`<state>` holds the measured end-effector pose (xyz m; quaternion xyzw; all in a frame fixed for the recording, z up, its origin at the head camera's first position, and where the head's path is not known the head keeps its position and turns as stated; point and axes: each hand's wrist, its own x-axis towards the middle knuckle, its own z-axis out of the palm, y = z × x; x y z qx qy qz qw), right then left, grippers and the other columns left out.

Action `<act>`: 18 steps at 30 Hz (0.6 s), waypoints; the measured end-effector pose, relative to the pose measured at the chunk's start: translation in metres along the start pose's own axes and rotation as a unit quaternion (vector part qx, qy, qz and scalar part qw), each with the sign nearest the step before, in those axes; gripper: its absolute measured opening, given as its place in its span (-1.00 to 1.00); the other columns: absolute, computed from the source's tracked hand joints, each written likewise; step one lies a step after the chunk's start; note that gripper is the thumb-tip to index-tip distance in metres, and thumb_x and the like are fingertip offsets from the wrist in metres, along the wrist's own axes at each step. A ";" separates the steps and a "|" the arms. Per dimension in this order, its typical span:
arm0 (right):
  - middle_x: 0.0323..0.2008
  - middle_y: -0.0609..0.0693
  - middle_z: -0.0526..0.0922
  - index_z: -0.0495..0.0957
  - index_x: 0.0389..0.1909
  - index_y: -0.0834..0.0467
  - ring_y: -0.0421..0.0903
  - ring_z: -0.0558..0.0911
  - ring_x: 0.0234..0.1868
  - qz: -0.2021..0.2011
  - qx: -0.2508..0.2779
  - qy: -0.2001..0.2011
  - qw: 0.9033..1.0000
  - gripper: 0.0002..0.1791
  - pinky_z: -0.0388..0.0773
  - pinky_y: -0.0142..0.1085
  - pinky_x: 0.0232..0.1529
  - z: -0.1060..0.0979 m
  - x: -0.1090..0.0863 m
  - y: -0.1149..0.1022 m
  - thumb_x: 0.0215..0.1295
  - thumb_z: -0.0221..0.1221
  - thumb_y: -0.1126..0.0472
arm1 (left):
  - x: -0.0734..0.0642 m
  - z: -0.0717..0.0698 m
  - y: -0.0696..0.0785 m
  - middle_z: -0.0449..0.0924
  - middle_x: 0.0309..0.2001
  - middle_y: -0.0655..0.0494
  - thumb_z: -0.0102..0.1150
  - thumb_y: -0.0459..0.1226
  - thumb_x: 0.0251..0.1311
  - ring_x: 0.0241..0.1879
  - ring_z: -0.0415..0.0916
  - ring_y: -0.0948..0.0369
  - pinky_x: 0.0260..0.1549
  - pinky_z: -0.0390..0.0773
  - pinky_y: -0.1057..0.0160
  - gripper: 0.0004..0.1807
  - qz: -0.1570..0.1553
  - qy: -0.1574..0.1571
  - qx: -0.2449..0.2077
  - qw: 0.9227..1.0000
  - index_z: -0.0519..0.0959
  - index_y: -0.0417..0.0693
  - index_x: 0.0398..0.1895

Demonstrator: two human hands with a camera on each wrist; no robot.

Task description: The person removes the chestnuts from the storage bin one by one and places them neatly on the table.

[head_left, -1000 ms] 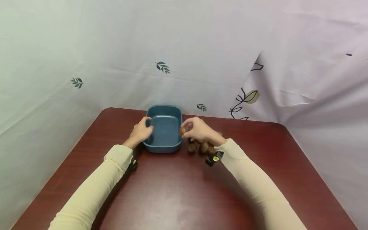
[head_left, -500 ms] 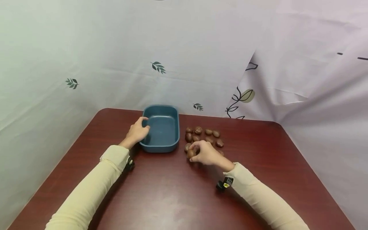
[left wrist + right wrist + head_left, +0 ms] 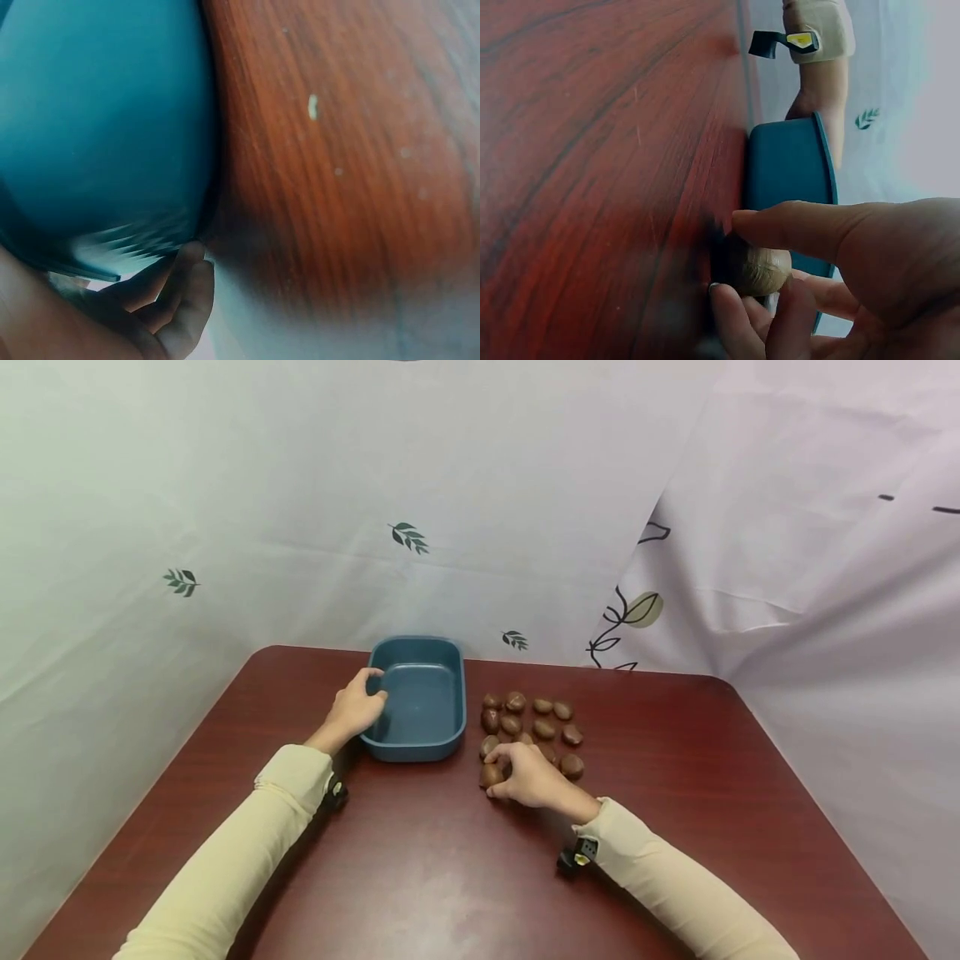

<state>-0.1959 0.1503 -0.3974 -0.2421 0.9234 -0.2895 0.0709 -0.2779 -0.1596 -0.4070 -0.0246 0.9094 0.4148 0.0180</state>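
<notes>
A blue rectangular container [image 3: 422, 706] stands near the table's back edge, its inside bare. My left hand [image 3: 352, 707] grips its left wall, thumb over the rim; in the left wrist view curled fingers [image 3: 191, 300] lie against the outside of the container [image 3: 112, 112]. To the container's right, my right hand [image 3: 531, 777] pinches a glossy brown chestnut [image 3: 491, 776] between thumb and fingers at the table surface. In the right wrist view that chestnut [image 3: 761, 268] sits low between the fingertips. Several other chestnuts [image 3: 543, 727] lie just beyond the right hand in loose rows, some partly hidden by it.
The reddish-brown wooden table [image 3: 420, 877] has rounded back corners. A pale cloth backdrop [image 3: 315, 510] with leaf prints hangs close behind and at both sides. Each wrist carries a small black device [image 3: 577, 856] by the sleeve cuff.
My right hand has carried the chestnut from the container's right rim toward me, then lowered it to the table at the group's near left. My left hand keeps its hold on the container.
</notes>
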 end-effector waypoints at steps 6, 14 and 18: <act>-0.31 0.00 0.68 0.63 -0.06 0.17 -0.04 0.63 -0.23 0.012 -0.007 0.022 1.000 -0.53 0.54 -0.19 -0.19 -0.021 -0.005 -0.001 -0.02 0.51 0.14 | -0.001 0.000 0.000 0.37 -0.29 -0.16 -0.21 -0.14 0.44 -0.60 0.26 0.06 -0.40 0.36 0.08 -0.44 0.003 0.007 -0.016 1.000 0.18 0.03 0.48; -0.10 0.21 0.69 0.59 0.07 0.22 0.12 0.68 -0.13 0.033 0.047 0.094 0.994 -0.56 0.59 -0.06 -0.13 -0.059 -0.013 -0.002 0.17 0.37 0.19 | -0.003 -0.008 -0.005 0.31 0.38 -0.22 -0.33 -0.11 0.50 0.35 0.25 -0.15 0.23 0.26 -0.18 -0.48 0.027 0.081 -0.065 0.994 0.27 -0.06 0.43; -0.02 0.23 0.65 0.56 0.13 0.24 0.14 0.68 -0.14 0.028 0.044 0.123 0.991 -0.55 0.60 -0.05 -0.15 -0.064 -0.019 -0.002 0.23 0.32 0.21 | -0.010 -0.014 -0.003 0.39 0.34 -0.15 -0.26 -0.10 0.49 0.31 0.33 -0.10 0.21 0.29 -0.17 -0.51 0.039 0.125 -0.072 0.989 0.34 -0.02 0.39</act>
